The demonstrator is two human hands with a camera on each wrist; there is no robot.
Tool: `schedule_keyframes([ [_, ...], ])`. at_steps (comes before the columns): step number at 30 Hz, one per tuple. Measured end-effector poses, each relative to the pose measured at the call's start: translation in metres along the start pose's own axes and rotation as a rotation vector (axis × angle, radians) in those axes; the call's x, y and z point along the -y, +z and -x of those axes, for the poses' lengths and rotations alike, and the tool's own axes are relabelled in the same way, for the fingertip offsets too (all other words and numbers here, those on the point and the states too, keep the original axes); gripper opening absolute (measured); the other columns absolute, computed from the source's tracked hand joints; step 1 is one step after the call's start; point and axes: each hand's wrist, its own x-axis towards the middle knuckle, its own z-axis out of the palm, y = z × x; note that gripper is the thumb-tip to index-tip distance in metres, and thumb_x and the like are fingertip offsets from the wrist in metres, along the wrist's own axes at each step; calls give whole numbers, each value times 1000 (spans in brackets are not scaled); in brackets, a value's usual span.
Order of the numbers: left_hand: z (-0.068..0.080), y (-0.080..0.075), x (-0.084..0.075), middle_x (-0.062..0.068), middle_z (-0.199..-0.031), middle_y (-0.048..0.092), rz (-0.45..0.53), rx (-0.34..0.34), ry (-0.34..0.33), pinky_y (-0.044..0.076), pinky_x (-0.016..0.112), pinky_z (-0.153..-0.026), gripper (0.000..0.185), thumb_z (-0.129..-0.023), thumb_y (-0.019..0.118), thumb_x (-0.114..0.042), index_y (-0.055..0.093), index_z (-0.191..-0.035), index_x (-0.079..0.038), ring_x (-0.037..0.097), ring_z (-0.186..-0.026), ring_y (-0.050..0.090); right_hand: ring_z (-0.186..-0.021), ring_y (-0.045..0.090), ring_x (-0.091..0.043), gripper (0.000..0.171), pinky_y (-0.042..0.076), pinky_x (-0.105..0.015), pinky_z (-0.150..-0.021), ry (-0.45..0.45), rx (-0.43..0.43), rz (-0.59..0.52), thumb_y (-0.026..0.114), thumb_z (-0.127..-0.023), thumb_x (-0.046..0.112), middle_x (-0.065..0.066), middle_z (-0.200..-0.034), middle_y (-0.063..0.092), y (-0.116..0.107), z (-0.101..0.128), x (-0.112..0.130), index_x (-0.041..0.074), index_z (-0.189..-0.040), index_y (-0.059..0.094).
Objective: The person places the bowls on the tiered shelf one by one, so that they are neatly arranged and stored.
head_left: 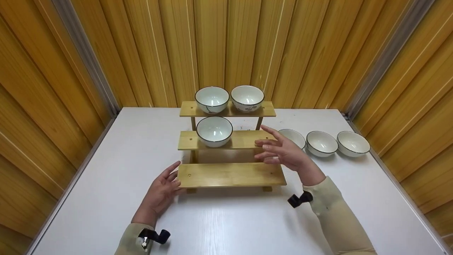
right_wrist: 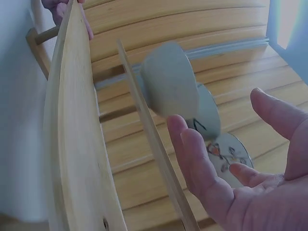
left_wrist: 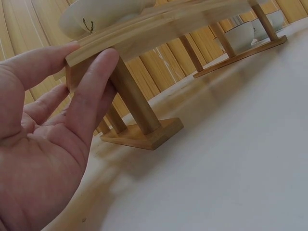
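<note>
A three-step wooden rack (head_left: 231,176) stands on the white table. My left hand (head_left: 162,193) grips the left end of its lowest board, thumb and fingers about the corner, as the left wrist view shows. Over the right end of the middle board my right hand (head_left: 285,151) is held with spread fingers and nothing in them. The middle board carries one white, dark-rimmed bowl (head_left: 214,131) on its left half. Two more bowls, a left one (head_left: 212,100) and a right one with a plant pattern (right_wrist: 230,156), sit side by side on the top board.
Right of the rack, three similar bowls stand in a row on the table (head_left: 357,198): a near one (head_left: 293,137) partly behind my right hand, a middle one (head_left: 321,143) and a far one (head_left: 353,143). Wood-patterned walls (head_left: 212,42) enclose the back and sides.
</note>
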Motion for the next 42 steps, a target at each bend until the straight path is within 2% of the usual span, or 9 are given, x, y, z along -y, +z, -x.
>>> schedule_keyframes([
  [5, 0, 0, 0, 2, -145, 55, 15, 4, 2, 59, 37, -96, 80, -96, 60, 6, 22, -164, -13, 21, -121, 66, -107, 75, -23, 78, 63, -32, -84, -15, -22, 3, 59, -105, 15, -19, -151, 46, -21, 24, -3, 24, -166, 12],
  [8, 0, 0, 0, 1, -143, 55, 17, 4, 3, 60, 36, -94, 79, -96, 59, 7, 23, -164, -13, 21, -120, 67, -108, 75, -21, 76, 62, -33, -87, -9, -66, 14, 57, -105, 15, -15, -149, 49, -33, 38, -4, 25, -166, 12],
  [15, 0, 0, 1, 3, -144, 55, 16, -10, -6, 60, 36, -93, 79, -96, 60, 6, 25, -164, -13, 22, -119, 67, -110, 74, -17, 74, 58, -36, -94, -23, -130, 37, 54, -107, 16, 3, -140, 58, -61, 67, -10, 29, -166, 10],
  [20, 0, 1, 1, 3, -145, 54, 14, -20, -7, 60, 36, -93, 79, -96, 61, 6, 25, -164, -14, 22, -120, 66, -110, 74, -16, 70, 58, -33, -95, -23, -186, 15, 50, -109, 16, 12, -133, 64, -81, 86, -13, 30, -165, 10],
  [27, 1, 1, 0, 3, -145, 54, 21, -16, -5, 60, 35, -92, 79, -96, 61, 5, 26, -164, -15, 21, -120, 66, -108, 74, -13, 76, 58, -29, -92, -13, -285, -21, 48, -109, 18, 16, -125, 68, -110, 110, -20, 26, -166, -2],
  [33, 1, 1, 0, 4, -144, 54, 16, -24, -5, 60, 35, -92, 79, -96, 61, 6, 26, -163, -15, 21, -120, 66, -103, 76, -12, 80, 60, -27, -87, 2, -378, -117, 51, -108, 15, 16, -116, 70, -133, 125, -28, 29, -166, -2],
  [42, 2, 1, -1, 4, -147, 52, -10, -14, -11, 59, 37, -94, 80, -96, 64, 3, 26, -163, -16, 21, -123, 65, -96, 77, -12, 95, 62, -28, -82, 52, -499, -229, 56, -106, 14, 15, -106, 68, -162, 140, -39, 31, -164, -17],
])
